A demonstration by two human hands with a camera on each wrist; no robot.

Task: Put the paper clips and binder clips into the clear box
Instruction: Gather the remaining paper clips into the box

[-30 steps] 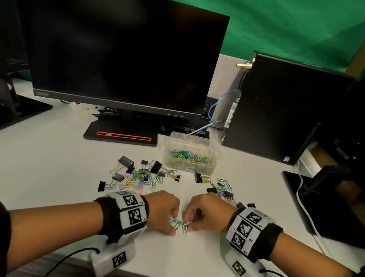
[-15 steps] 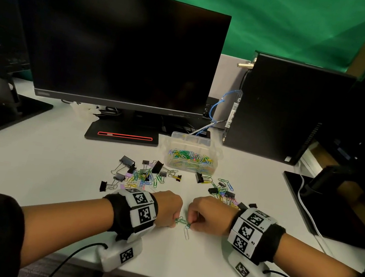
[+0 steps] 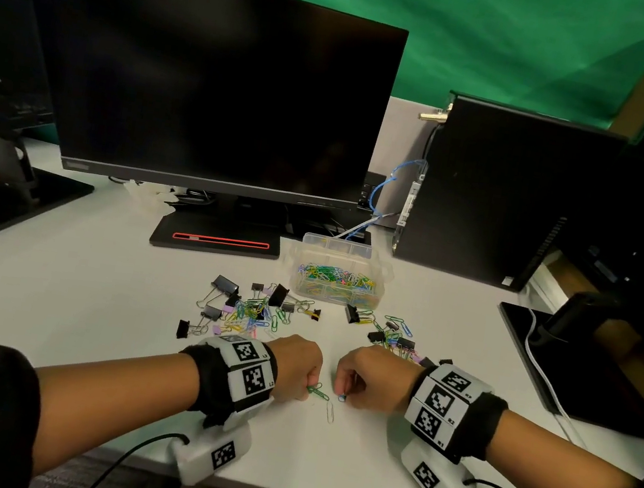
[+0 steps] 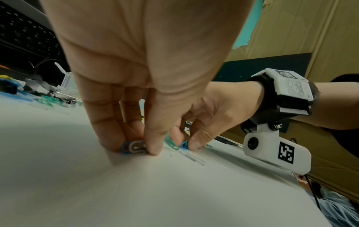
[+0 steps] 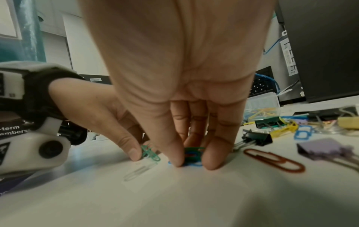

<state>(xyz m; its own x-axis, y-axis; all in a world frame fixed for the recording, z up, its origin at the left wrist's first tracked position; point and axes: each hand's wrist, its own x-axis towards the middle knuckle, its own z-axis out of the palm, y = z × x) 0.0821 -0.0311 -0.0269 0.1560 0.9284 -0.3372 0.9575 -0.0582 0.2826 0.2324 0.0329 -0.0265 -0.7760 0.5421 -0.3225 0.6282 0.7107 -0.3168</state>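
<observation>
Both hands pinching paper clips at counter front edge.

Left hand (image 3: 293, 367): fingers curled, thumb + fingertips gripping a small bunch of clips (image 4: 136, 148) (blue, white) against the counter (image 3: 89, 298); green clip (image 3: 317, 392) touching its thumb. Right hand (image 3: 375, 376): thumb + forefinger pinching blue/green clips (image 5: 191, 156) down on the surface. One pale clip (image 3: 330, 412) lies loose between the hands, not held. Clear box (image 3: 339, 270): behind the hands, in front of monitor (image 3: 210, 88), part-filled w/ coloured paper clips. Remaining paper clips + black binder clips (image 3: 254, 309) scattered between box and hands; second cluster (image 3: 390, 332) just behind right hand. PC tower (image 3: 504, 189) at rear right.
</observation>
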